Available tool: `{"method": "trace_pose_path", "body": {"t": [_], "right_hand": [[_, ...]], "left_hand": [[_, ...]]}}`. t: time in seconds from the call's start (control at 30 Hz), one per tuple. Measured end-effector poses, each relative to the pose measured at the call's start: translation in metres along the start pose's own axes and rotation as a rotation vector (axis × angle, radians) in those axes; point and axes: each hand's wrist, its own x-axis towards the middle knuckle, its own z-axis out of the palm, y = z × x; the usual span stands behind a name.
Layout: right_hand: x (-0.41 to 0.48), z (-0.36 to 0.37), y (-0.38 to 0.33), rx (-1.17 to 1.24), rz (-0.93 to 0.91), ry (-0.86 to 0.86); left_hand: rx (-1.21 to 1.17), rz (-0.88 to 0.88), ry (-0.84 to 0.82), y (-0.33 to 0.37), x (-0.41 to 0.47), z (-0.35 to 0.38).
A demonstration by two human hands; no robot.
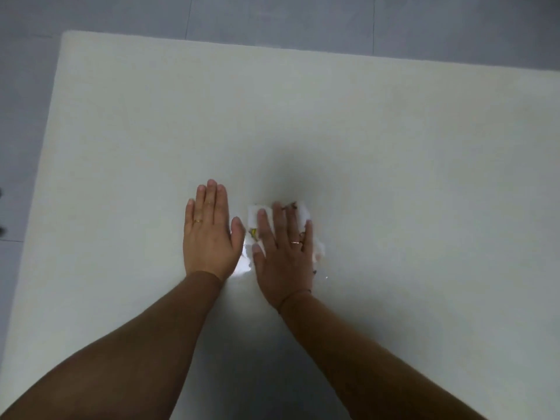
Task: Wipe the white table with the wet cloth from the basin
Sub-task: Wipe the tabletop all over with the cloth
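Note:
The white table (333, 122) fills most of the view. A white cloth (253, 222) with small coloured print lies flat near the table's middle. My right hand (283, 253) presses flat on top of it with fingers spread, and the cloth shows around the fingers. Just to the left, my left hand (210, 234) lies flat, palm down on the bare table with fingers together, its thumb touching the cloth's left edge. A wet sheen (242, 271) shows between the two wrists. No basin is in view.
Grey tiled floor (27, 101) shows beyond the table's far edge and along its left edge. The table's far left corner (65, 33) is in view. Small dark objects sit at the left frame border.

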Motion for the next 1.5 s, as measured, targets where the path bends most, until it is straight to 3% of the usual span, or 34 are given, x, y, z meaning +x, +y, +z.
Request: {"method": "trace_pose_path", "body": {"t": [0.07, 0.13, 0.27, 0.37, 0.43, 0.5, 0.57, 0.63, 0.7, 0.77, 0.87, 0.93, 1.0, 1.1, 1.17, 1.27, 1.33, 1.4, 1.5], "right_hand": [[-0.008, 0.000, 0.019, -0.011, -0.213, -0.037], [-0.009, -0.005, 0.059, -0.049, -0.199, -0.041], [-0.008, -0.015, 0.125, 0.026, 0.312, -0.020], [-0.014, -0.007, 0.086, 0.086, 0.515, 0.048], [-0.034, 0.003, 0.041, 0.075, 0.412, 0.049], [-0.063, 0.011, 0.003, 0.018, 0.165, 0.002], [-0.075, 0.011, 0.004, -0.014, -0.088, -0.044], [-0.074, 0.005, 0.037, -0.047, -0.211, -0.069], [-0.074, -0.001, 0.083, -0.049, -0.053, -0.067], [-0.074, -0.007, 0.116, 0.011, 0.256, -0.041], [-0.074, 0.002, 0.083, 0.074, 0.550, 0.010], [-0.084, 0.011, 0.029, 0.050, 0.430, 0.020], [-0.107, 0.017, -0.014, 0.026, 0.161, -0.006], [-0.119, 0.015, 0.011, 0.009, -0.147, -0.038], [-0.119, 0.011, 0.056, -0.074, -0.123, -0.037], [-0.118, 0.008, 0.098, 0.004, 0.294, -0.016], [-0.119, 0.015, 0.076, 0.058, 0.477, 0.042], [-0.128, 0.021, 0.034, 0.052, 0.409, 0.031], [-0.158, 0.026, -0.004, 0.005, 0.014, -0.025]], "left_hand": [[-0.003, -0.002, 0.006, 0.003, -0.001, -0.003], [-0.026, 0.010, 0.021, 0.005, -0.007, -0.006], [-0.094, 0.074, 0.030, 0.013, -0.066, 0.000], [-0.123, 0.118, -0.010, 0.021, -0.129, 0.014], [-0.094, 0.107, -0.033, 0.021, -0.146, 0.020], [-0.063, 0.092, -0.038, 0.020, -0.146, 0.022], [-0.055, 0.100, -0.063, 0.022, -0.143, 0.020], [-0.073, 0.097, -0.070, 0.022, -0.143, 0.018], [-0.079, 0.096, -0.066, 0.021, -0.143, 0.017], [-0.083, 0.096, -0.061, 0.021, -0.143, 0.017], [-0.090, 0.095, -0.054, 0.022, -0.143, 0.017], [-0.093, 0.102, -0.052, 0.022, -0.143, 0.017], [-0.093, 0.103, -0.043, 0.022, -0.144, 0.016], [-0.119, 0.109, -0.016, 0.021, -0.144, 0.017], [-0.144, 0.115, 0.013, 0.021, -0.145, 0.018], [-0.161, 0.107, 0.029, 0.022, -0.145, 0.019], [-0.153, 0.106, 0.033, 0.022, -0.146, 0.020], [-0.134, 0.102, 0.027, 0.022, -0.147, 0.020], [-0.096, 0.078, 0.007, 0.023, -0.149, 0.016]]}}
